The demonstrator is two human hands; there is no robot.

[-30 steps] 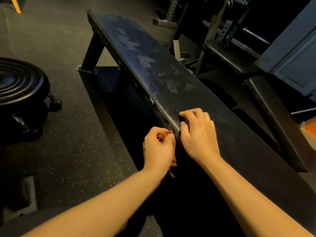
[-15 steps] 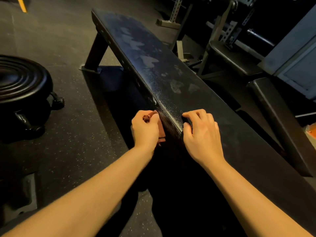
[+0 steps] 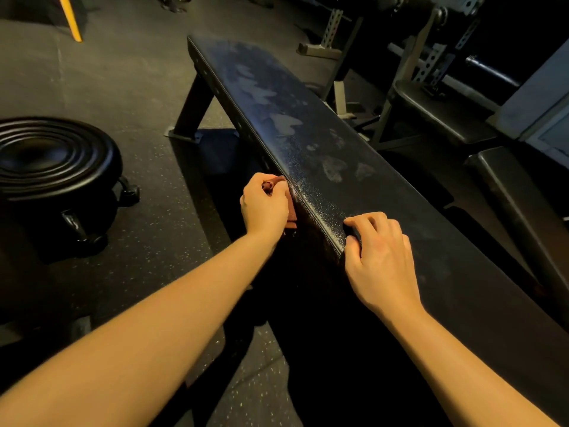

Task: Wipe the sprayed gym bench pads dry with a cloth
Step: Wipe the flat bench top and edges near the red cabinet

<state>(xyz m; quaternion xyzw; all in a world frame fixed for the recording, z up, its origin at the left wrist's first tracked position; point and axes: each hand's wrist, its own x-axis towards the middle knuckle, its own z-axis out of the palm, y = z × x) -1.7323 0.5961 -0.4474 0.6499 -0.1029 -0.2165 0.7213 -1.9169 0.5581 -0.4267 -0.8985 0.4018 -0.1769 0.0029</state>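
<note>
A long black bench pad (image 3: pixel 311 118) runs from the far left to the near right, with pale wet patches and fine droplets on its top. My left hand (image 3: pixel 264 208) grips a small reddish-brown cloth (image 3: pixel 291 208) and holds it against the pad's left side face. My right hand (image 3: pixel 380 257) rests on the pad's near top edge, its fingers curled over the seam around something dark that I cannot make out.
A black round stool on castors (image 3: pixel 55 161) stands on the speckled rubber floor at the left. Another bench (image 3: pixel 523 211) and a rack frame (image 3: pixel 415 72) crowd the right side. A yellow post (image 3: pixel 70 18) stands far back left.
My left hand has slid the cloth along the pad's side face away from me, apart from my right hand. The right hand has stayed on the top edge.
</note>
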